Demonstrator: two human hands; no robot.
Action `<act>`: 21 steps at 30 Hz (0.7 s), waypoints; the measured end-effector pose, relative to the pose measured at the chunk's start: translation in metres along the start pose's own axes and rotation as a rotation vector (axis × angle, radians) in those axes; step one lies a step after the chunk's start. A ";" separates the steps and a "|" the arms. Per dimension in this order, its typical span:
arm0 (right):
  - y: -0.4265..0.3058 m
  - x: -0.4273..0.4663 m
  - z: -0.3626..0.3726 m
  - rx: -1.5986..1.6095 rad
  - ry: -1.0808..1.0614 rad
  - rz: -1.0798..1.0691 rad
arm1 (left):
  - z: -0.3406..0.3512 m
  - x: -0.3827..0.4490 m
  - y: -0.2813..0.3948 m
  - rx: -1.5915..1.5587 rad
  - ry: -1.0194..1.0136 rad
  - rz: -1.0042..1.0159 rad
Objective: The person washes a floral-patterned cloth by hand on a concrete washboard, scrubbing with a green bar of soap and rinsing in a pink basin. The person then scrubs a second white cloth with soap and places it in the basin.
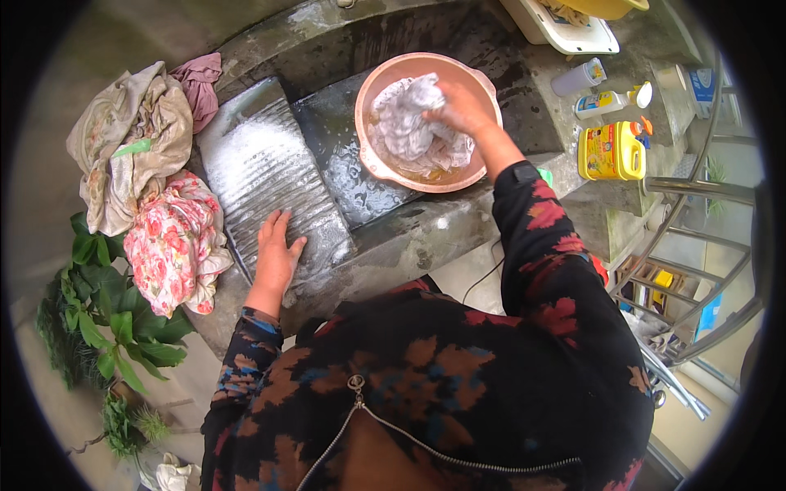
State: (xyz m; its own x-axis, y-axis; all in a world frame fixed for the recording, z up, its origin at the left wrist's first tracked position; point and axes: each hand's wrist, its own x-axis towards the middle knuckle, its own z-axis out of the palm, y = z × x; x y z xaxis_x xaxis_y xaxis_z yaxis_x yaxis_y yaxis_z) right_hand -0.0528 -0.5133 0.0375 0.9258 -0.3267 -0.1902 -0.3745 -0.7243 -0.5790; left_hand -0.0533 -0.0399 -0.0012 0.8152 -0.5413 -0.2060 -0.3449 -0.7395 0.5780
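Observation:
My right hand (460, 107) grips part of a wet, whitish patterned cloth (399, 132) above a pink plastic basin (428, 59). The rest of the cloth lies in the basin, with a little yellowish water around it. My left hand (276, 251) rests, fingers apart, on the lower part of a ridged washboard slab (264, 178). White suds (252, 147) cover much of the slab's upper ridges. The basin stands in a concrete sink (516, 116), just right of the washboard, over soapy water (353, 178).
At left lie a stained beige cloth (132, 135), a mauve cloth (199, 86) and a floral cloth (175, 245). Bottles line the right ledge: a yellow detergent jug (608, 152), a spray bottle (602, 104), a greyish bottle (574, 78). Leafy plants (116, 307) and a metal railing (706, 187) flank the sink.

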 end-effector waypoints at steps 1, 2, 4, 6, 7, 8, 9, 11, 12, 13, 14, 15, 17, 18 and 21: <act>0.015 0.013 0.029 -0.282 -0.120 0.013 | 0.005 0.007 0.005 0.092 0.056 0.054; 0.031 0.023 0.057 -0.215 -0.178 0.010 | 0.008 0.012 0.010 0.115 -0.020 -0.016; 0.058 0.039 0.110 -0.290 -0.399 0.053 | 0.014 0.019 0.019 0.181 -0.106 -0.140; 0.081 0.050 0.154 -0.498 -0.549 0.028 | 0.020 0.020 0.026 0.272 -0.172 -0.206; 0.090 0.052 0.173 -0.579 -0.583 0.024 | 0.023 0.020 0.028 0.302 -0.185 -0.221; 0.100 0.057 0.190 -0.626 -0.619 -0.009 | 0.025 0.020 0.028 0.332 -0.197 -0.232; 0.110 0.059 0.206 -0.608 -0.614 0.013 | 0.028 0.020 0.028 0.355 -0.199 -0.252; 0.131 0.063 0.233 -0.545 -0.681 0.045 | 0.033 0.018 0.026 0.387 -0.198 -0.251; 0.143 0.066 0.246 -0.432 -0.638 0.081 | 0.036 0.017 0.024 0.406 -0.189 -0.254; 0.154 0.068 0.259 -0.347 -0.644 0.172 | 0.038 0.017 0.022 0.399 -0.173 -0.243; 0.165 0.070 0.270 -0.264 -0.642 0.263 | 0.039 0.017 0.020 0.378 -0.168 -0.239; 0.173 0.072 0.281 -0.240 -0.649 0.305 | 0.040 0.017 0.019 0.397 -0.188 -0.260; 0.183 0.080 0.295 -0.270 -0.707 0.274 | 0.041 0.017 0.017 0.382 -0.157 -0.240; 0.182 0.085 0.298 -0.300 -0.752 0.222 | 0.041 0.017 0.016 0.381 -0.170 -0.248; 0.157 0.106 0.276 -0.369 -0.902 0.043 | 0.040 0.018 0.017 0.367 -0.175 -0.257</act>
State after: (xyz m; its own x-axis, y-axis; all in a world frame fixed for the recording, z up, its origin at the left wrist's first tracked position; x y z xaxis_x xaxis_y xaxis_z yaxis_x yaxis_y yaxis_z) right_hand 0.0007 -0.4939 -0.2922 0.5449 0.1191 -0.8300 -0.2589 -0.9176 -0.3016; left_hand -0.0633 -0.0784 -0.0264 0.8162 -0.3582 -0.4534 -0.3096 -0.9336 0.1803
